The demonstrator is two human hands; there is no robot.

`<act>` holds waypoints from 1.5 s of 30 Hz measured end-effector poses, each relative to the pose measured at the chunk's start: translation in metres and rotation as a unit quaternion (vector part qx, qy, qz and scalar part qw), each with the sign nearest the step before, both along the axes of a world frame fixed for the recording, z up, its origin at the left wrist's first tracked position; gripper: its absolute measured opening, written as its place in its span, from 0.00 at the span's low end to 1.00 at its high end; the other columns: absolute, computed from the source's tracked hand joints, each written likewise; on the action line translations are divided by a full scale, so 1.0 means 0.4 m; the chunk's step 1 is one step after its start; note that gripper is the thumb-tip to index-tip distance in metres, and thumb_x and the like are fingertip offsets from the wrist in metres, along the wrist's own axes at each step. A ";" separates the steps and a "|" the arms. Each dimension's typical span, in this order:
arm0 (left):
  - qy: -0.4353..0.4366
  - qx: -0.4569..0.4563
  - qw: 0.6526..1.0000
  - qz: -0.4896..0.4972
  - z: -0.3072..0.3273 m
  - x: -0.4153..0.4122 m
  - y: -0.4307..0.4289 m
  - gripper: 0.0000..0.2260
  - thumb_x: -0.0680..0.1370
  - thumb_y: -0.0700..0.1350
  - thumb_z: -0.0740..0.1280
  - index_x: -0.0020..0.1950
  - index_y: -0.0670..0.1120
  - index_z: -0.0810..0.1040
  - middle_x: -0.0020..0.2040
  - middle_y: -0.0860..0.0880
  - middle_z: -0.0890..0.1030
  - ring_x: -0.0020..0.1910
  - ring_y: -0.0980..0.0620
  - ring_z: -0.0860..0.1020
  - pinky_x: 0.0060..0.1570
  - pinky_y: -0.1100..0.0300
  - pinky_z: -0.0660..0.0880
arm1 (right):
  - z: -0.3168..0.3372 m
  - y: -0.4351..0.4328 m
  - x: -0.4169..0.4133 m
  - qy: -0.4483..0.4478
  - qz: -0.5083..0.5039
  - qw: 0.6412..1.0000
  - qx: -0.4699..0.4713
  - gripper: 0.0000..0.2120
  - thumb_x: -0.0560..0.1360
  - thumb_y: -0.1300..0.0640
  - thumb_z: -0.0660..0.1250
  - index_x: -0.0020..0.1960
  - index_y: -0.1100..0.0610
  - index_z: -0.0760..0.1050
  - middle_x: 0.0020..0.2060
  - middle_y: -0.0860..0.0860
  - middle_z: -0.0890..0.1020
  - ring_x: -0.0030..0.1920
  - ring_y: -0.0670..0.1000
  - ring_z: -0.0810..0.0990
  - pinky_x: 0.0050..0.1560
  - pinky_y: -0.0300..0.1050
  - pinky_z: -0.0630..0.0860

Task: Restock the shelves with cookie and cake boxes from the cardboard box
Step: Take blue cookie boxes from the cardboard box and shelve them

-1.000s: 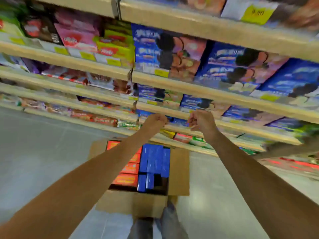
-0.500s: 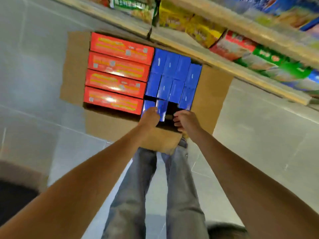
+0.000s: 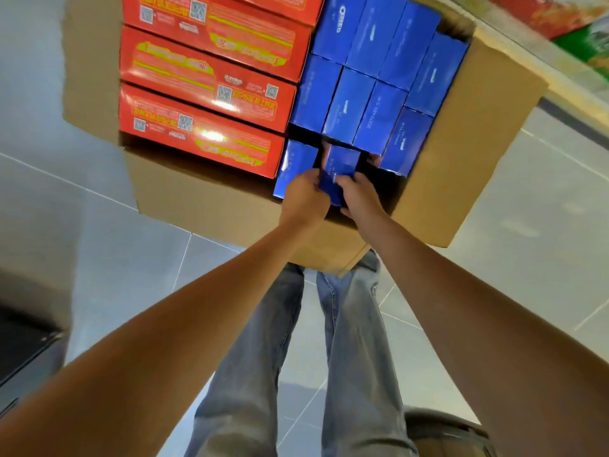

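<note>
Gripping blue box (image 3: pixel 341 166) from both sides: my left hand (image 3: pixel 304 196) curled on its left face, my right hand (image 3: pixel 359 199) curled on its right, both clamped on it. Box stands in near row inside cardboard box (image 3: pixel 468 153), right of red boxes (image 3: pixel 204 140), dark gaps either side. Judge it light, thin stiff card, glossy so likely slippery, corners easy to dent. Best hold: flat side faces, gentle squeeze, lift straight up past neighbours. Shelf edge (image 3: pixel 566 77) just beyond.
</note>
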State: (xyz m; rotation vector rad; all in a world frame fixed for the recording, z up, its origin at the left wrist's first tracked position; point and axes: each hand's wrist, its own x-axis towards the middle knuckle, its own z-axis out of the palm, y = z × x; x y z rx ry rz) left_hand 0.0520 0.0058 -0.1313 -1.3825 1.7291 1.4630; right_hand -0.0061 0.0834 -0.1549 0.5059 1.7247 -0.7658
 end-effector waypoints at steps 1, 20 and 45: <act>0.004 0.039 0.999 0.004 -0.010 0.006 0.000 0.17 0.76 0.31 0.55 0.61 0.38 0.75 0.55 0.43 0.79 0.50 0.51 0.77 0.43 0.66 0.71 | -0.009 0.005 0.000 0.002 0.003 1.000 0.004 0.16 0.78 0.50 0.60 0.62 0.57 0.69 0.56 0.56 0.76 0.50 0.54 0.76 0.57 0.52 0.73; 0.034 0.078 0.967 -0.241 0.327 -0.194 -0.136 0.19 0.78 0.31 0.56 0.67 0.41 0.72 0.67 0.43 0.74 0.66 0.47 0.73 0.57 0.60 0.70 | 0.382 0.118 -0.121 0.091 0.146 0.985 0.025 0.11 0.71 0.51 0.68 0.47 0.58 0.77 0.40 0.52 0.80 0.43 0.55 0.79 0.39 0.45 0.74; 0.225 -0.053 0.811 -0.537 1.767 -0.475 -0.355 0.27 0.70 0.51 0.72 0.67 0.53 0.69 0.64 0.50 0.75 0.62 0.51 0.73 0.61 0.57 0.69 | 1.895 0.024 -0.459 0.284 0.278 0.899 -0.187 0.10 0.79 0.55 0.61 0.59 0.54 0.72 0.49 0.50 0.80 0.46 0.47 0.79 0.49 0.42 0.75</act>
